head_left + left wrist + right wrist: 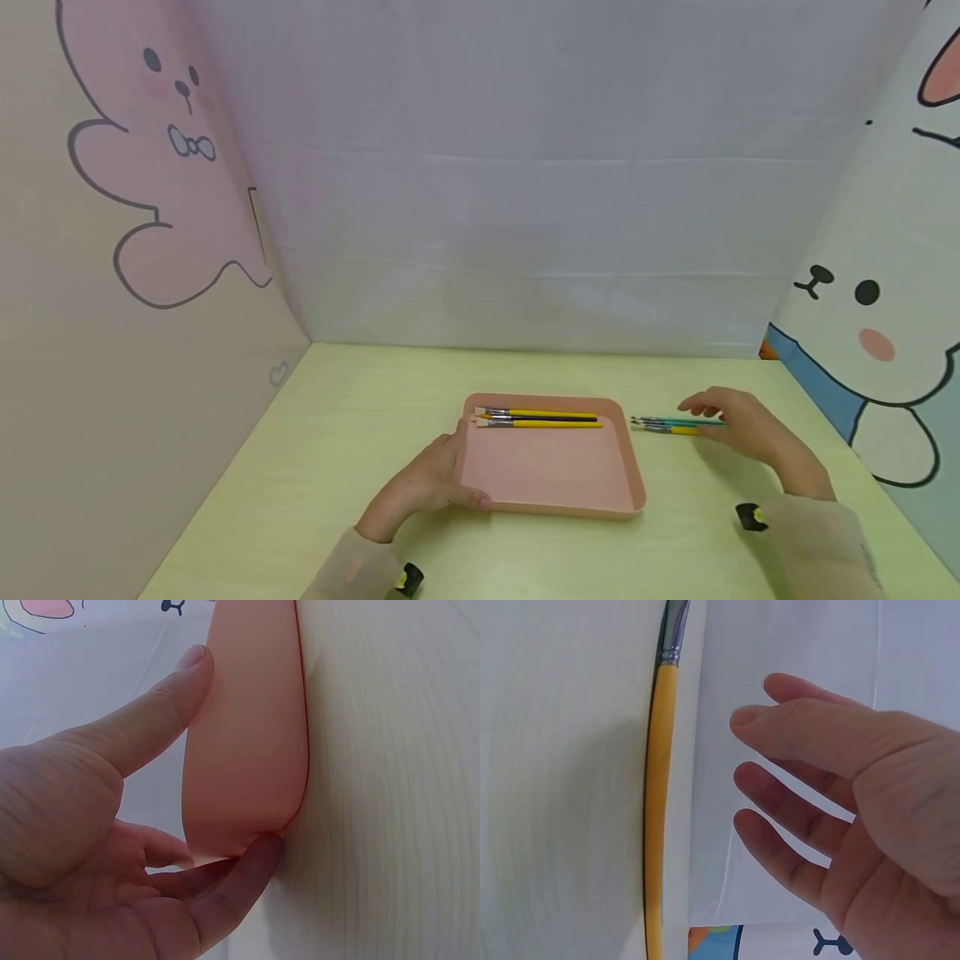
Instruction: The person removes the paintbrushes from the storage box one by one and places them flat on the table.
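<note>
A shallow pink tray [551,475] lies on the table, and my left hand [431,479] grips its near left corner. In the left wrist view the thumb lies along the tray's side wall [247,727], with the fingers curled round the corner. Several paintbrushes [543,424], yellow-handled and dark-handled, lie side by side along the tray's far side. Right of the tray, more brushes rest on the table: teal-handled paintbrushes [667,420] and a yellow-handled paintbrush [660,772]. Over their handle ends hovers my right hand [746,429], fingers loosely bent and apart, holding nothing.
The pale wood-grain table [375,383] ends at a white sheet [517,250] behind it. Printed side walls stand at left and right, one with a pink bear [165,167], the other with a white rabbit [885,400].
</note>
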Available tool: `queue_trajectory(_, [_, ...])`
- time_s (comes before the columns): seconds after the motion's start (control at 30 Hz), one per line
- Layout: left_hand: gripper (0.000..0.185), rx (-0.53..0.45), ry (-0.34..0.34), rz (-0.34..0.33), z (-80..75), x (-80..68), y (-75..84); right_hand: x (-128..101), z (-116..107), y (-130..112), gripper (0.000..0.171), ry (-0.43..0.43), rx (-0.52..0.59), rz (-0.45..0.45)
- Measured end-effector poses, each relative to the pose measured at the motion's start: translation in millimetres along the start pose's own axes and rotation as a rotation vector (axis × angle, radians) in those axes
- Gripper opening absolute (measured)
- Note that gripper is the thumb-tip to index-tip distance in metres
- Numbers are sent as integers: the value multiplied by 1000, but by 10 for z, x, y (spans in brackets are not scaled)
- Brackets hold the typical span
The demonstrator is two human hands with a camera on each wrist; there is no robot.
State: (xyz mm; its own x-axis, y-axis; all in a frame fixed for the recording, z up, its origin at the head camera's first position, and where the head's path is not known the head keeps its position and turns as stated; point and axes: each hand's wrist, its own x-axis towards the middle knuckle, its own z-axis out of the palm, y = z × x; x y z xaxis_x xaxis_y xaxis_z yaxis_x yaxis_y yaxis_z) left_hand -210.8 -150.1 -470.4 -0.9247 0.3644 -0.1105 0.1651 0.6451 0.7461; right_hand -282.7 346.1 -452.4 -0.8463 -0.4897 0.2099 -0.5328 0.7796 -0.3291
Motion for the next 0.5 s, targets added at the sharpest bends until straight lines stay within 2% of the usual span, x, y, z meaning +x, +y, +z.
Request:
queue_trajectory(0.17, [129, 6, 0, 5, -10, -8, -7, 50, -41, -142, 40, 16, 27, -36])
queue_trajectory(0.5, [114, -35, -16, 74, -14, 22, -18, 104, -52, -373, 47, 53, 67, -100])
